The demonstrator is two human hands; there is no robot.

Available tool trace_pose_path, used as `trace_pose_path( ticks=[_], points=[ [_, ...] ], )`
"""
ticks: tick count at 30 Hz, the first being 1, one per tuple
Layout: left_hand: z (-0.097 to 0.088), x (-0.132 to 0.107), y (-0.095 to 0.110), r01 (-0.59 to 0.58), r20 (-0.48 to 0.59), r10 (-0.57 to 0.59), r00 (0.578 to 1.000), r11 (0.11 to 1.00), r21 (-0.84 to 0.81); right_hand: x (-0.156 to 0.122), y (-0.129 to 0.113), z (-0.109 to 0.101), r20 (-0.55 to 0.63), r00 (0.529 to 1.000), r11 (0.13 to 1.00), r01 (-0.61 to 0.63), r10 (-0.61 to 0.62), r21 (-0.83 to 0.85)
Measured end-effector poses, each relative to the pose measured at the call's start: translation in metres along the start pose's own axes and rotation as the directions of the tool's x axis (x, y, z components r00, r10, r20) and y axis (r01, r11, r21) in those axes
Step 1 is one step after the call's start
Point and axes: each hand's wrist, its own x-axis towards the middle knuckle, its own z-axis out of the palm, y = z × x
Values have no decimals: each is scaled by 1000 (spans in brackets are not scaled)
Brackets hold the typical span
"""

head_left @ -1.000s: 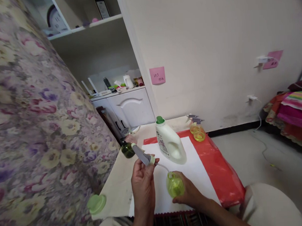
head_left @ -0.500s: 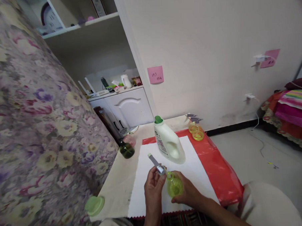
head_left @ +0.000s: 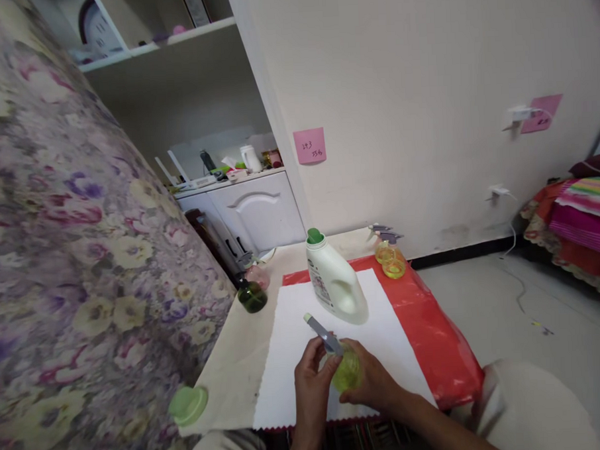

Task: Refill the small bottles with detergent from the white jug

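Note:
My left hand (head_left: 312, 377) is closed on a grey spray head (head_left: 325, 333) with a pale green tip. That head sits over the neck of a yellow-green spray bottle (head_left: 347, 372), though whether it is threaded on I cannot tell. My right hand (head_left: 370, 378) wraps round the bottle's body from the right. Both are held above the front part of a white sheet (head_left: 289, 331). Behind them a large cream detergent jug (head_left: 335, 280) stands upright, its green-lined mouth uncapped.
Two spray bottles with yellow liquid (head_left: 393, 266) stand at the back right, on red plastic covering (head_left: 428, 325). At the left are a dark green bottle (head_left: 252, 297), a pinkish bottle (head_left: 257, 275) and a light green cap (head_left: 188, 405) near the table's edge. A floral curtain (head_left: 108, 273) hangs close by.
My left hand has moved right with the spray head, bringing it from beside the bottle to over its neck. My right hand keeps hold of the bottle.

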Motion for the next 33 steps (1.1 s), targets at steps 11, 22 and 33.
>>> trace_pose_path(
  ticks=[11,22,33],
  points=[
    [0,0,9,49,-34,-51,998,996,-72,-8,-23,-8,29,999,999,35,-35,-17],
    [-2,1,10,73,-34,-77,996,993,-90,-11,-32,-11,34,998,996,52,-49,-76],
    [-12,3,17,68,-17,-68,998,996,-52,-13,-36,-12,-9,999,998,-50,50,-48]
  ],
)
